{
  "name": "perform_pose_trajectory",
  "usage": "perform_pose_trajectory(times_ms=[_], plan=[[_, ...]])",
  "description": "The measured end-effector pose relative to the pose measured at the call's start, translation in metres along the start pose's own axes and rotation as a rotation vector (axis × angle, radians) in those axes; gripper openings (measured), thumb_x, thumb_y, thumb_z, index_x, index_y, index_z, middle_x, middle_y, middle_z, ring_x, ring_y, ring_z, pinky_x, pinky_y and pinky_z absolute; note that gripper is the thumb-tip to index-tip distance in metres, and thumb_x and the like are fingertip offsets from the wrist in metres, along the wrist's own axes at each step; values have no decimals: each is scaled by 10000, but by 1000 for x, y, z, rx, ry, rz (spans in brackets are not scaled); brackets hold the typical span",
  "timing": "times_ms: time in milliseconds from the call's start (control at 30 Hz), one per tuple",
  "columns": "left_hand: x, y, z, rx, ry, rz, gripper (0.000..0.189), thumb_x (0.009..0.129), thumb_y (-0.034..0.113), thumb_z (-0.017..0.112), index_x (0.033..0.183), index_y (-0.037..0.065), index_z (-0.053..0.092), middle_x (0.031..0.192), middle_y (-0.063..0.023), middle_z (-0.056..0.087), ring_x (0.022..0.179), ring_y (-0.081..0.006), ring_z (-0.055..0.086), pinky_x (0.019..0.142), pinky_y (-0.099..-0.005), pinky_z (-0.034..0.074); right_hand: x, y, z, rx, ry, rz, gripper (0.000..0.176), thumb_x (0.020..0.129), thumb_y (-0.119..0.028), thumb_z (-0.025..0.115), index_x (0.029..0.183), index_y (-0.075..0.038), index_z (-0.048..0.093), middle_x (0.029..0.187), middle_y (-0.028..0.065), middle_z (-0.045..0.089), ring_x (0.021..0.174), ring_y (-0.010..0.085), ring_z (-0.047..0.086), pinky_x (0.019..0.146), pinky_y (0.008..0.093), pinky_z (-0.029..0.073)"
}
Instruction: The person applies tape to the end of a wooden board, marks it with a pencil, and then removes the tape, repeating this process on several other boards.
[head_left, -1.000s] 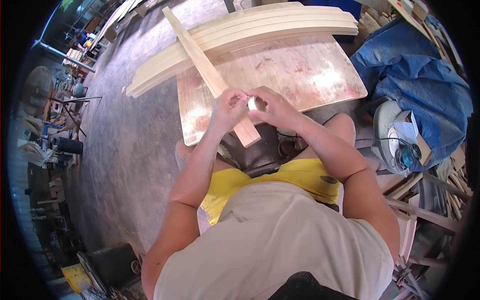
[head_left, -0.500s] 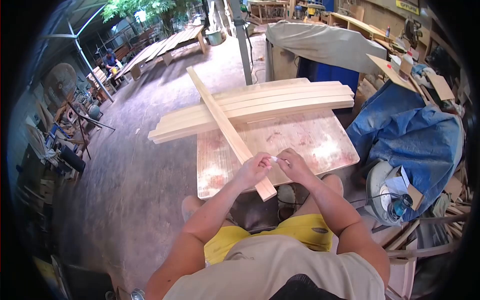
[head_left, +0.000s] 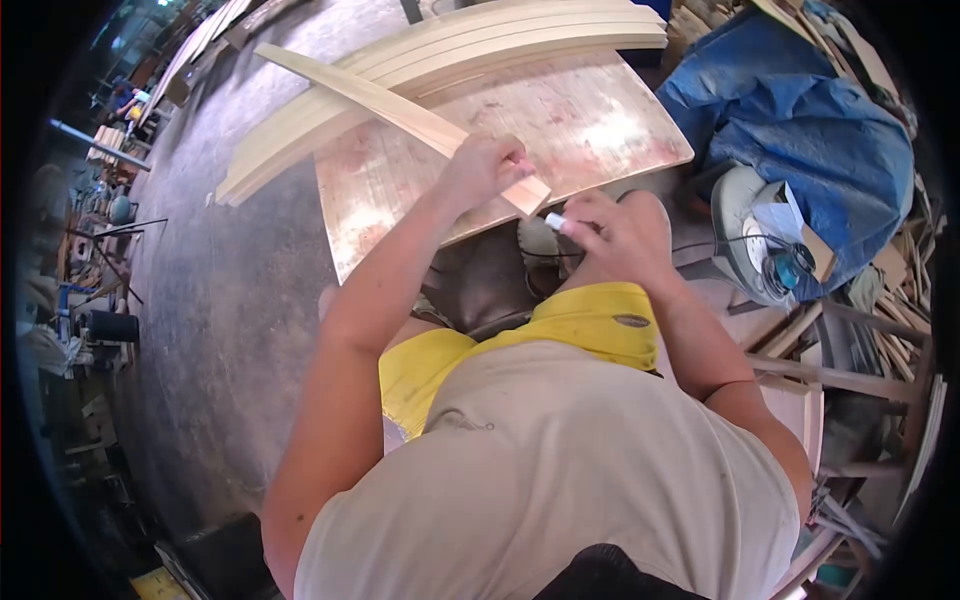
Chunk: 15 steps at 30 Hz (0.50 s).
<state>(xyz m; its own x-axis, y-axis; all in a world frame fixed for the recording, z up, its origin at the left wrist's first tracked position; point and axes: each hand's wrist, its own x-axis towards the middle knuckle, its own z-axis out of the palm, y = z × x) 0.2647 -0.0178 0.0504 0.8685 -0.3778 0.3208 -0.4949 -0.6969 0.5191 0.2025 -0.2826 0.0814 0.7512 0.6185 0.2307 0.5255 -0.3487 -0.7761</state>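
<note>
Between the thumb and fingers of my right hand (head_left: 612, 236) is a small white cylinder (head_left: 556, 221), its kind too small to make out. It points toward the near end of a pale wooden plank (head_left: 400, 108). My left hand (head_left: 482, 172) is over that plank near the same end, its fingers curled closed. What those fingers hold, if anything, is hidden. The plank slants across a stack of similar planks (head_left: 500, 45) on a low wooden table (head_left: 560, 120), and its near end juts past the table edge.
Right of the table, a round-topped stand (head_left: 738, 225) carries a teal power tool (head_left: 790, 268) with a black cord. Behind it hangs a crumpled blue tarp (head_left: 790, 130). Scrap wood (head_left: 890, 320) lies at the far right. Another person (head_left: 125, 98) is at the far left.
My hands have moved apart; the white cylinder has stayed with my right hand. My left hand has shifted over the plank. The view has tilted down.
</note>
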Motion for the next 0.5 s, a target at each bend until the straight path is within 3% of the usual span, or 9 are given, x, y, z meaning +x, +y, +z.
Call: perform_pose_trajectory(times_ms=[33,167,233,267,333,367,433,500], plan=[[4,0,2,-16,78,32,297,860,360,706,892,68,658,837,-137,668,841,-337,628,727,-440,494,0,10,15,67,54,-34,144,884,-132,674,979,-25,691,1037,126,614,980,302,610,847,368,492],[11,-3,5,-57,17,-33,294,843,323,735,841,61,603,871,-94,660,878,-304,628,859,-446,480,3,13,36,-258,170,38,150,887,-219,668,953,-94,719,1059,122,613,1020,320,606,862,421,508],[4,-10,9,-62,5,117,292,844,329,738,858,70,604,1024,-91,689,1062,-290,628,1066,-500,384,8,9,38,-297,174,64,148,887,-220,670,958,-99,718,1053,116,611,1021,316,607,847,428,515],[-1,-13,11,-65,4,113,292,844,329,738,858,70,604,1024,-91,689,1062,-290,628,1066,-500,384,9,7,40,-336,182,91,146,886,-220,671,963,-105,717,1047,110,608,1023,311,607,832,436,521],[-10,-12,13,-113,53,219,299,838,365,742,866,95,619,1187,-102,672,1209,-276,574,1188,-515,218,11,4,44,-344,186,91,131,879,-204,680,947,-96,709,1041,109,611,1005,315,607,818,433,513],[-15,-12,14,-117,53,215,299,838,365,742,866,95,619,1187,-102,672,1209,-276,574,1188,-515,218,11,3,46,-355,193,87,118,872,-188,689,931,-87,700,1035,109,615,987,320,607,803,430,504],[-23,-3,6,-101,-15,237,283,796,334,782,883,110,633,1350,-73,606,1345,-241,480,1215,-506,167,13,4,51,-361,206,81,122,870,-191,692,935,-88,704,1036,104,615,981,314,611,795,426,508],[-29,1,2,-139,-56,231,314,749,337,819,891,122,638,1386,-68,580,1372,-267,449,1209,-531,165,13,4,54,-365,217,75,127,869,-193,694,940,-89,707,1036,99,616,975,308,615,787,421,511]])
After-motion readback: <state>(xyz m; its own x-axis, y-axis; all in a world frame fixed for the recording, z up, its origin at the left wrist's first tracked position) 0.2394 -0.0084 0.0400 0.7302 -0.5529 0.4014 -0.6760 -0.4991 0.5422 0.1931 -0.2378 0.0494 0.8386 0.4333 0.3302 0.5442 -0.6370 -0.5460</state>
